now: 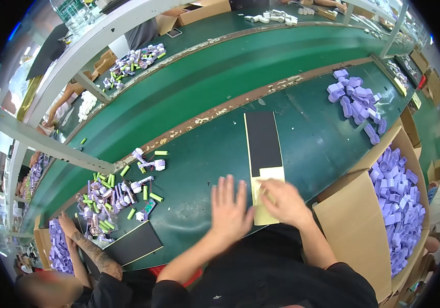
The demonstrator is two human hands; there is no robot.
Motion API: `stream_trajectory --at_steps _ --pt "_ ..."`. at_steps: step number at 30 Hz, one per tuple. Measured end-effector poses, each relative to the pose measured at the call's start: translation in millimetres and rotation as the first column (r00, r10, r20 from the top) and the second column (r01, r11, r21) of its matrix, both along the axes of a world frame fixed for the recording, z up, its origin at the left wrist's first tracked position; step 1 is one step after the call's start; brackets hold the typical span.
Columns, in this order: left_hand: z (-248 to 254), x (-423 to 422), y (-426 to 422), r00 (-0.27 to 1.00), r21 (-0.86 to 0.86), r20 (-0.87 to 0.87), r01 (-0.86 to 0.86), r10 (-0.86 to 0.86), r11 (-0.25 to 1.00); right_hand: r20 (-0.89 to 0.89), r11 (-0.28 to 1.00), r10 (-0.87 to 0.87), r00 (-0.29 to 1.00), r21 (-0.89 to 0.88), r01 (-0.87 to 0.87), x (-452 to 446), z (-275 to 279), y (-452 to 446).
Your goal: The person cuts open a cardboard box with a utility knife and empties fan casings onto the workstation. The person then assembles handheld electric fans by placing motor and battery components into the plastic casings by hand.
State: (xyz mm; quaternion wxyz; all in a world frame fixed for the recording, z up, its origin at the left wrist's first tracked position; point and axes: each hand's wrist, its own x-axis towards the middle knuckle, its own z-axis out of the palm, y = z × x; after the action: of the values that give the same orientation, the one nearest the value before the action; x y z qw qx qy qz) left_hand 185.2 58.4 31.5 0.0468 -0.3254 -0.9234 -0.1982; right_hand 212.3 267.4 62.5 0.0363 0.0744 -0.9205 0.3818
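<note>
A long black sheet [262,141] with pale yellow edges lies on the green table in front of me. Its near end shows a bare yellow backing [267,215]. My right hand [285,204] is over this yellow part, with thumb and fingers pinched together; whatever may be between the fingertips is too small to make out. Just left of the sheet, my left hand [231,208] is held with its fingers stretched and apart, holding nothing. Its thumb is close to the sheet's left edge.
Purple plastic shells lie in a pile [356,97] at the right and fill a cardboard box [356,231] beside me. Left are purple parts with green cells [109,197] and another black sheet [135,244]. A co-worker's tattooed arm [94,251] reaches in at lower left.
</note>
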Motion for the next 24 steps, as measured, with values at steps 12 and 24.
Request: stream_trajectory --at_steps 12,24 --pt "-22.1 28.4 7.0 0.904 -0.197 0.089 0.427 -0.417 0.883 -0.324 0.937 -0.282 0.903 0.107 0.331 -41.0 -20.4 28.2" --pt "-6.2 71.1 -70.9 0.970 0.231 -0.112 0.235 -0.215 0.944 -0.222 0.794 -0.360 0.906 0.437 0.423 7.2 -50.5 -25.2"
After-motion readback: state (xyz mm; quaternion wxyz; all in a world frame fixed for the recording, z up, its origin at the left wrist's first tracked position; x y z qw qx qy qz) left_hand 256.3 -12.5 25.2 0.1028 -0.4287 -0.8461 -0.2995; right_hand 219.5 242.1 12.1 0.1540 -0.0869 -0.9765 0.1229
